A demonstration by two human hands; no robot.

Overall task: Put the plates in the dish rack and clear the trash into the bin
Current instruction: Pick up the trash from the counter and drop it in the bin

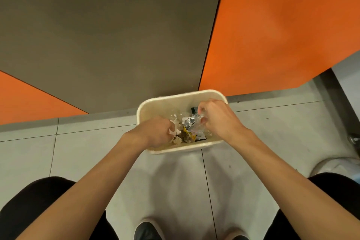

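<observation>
Clear wrapper [195, 125] pinched by right fingers [201, 110], tissue [172, 132] gripped by left fingers [169, 127], above bin [175, 98]

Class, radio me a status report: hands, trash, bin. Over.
Left hand grips white paper scrap over the bin. Right hand pinches clear plastic wrapper above it. Foil wrappers already inside; opening unobstructed.

The pale grey tiled floor [87, 152] carries the cream rectangular bin [175, 101], which stands across a dark grout line right at the floor's far edge. My dark shoe [146, 231] rests on the tiles nearer me.
</observation>
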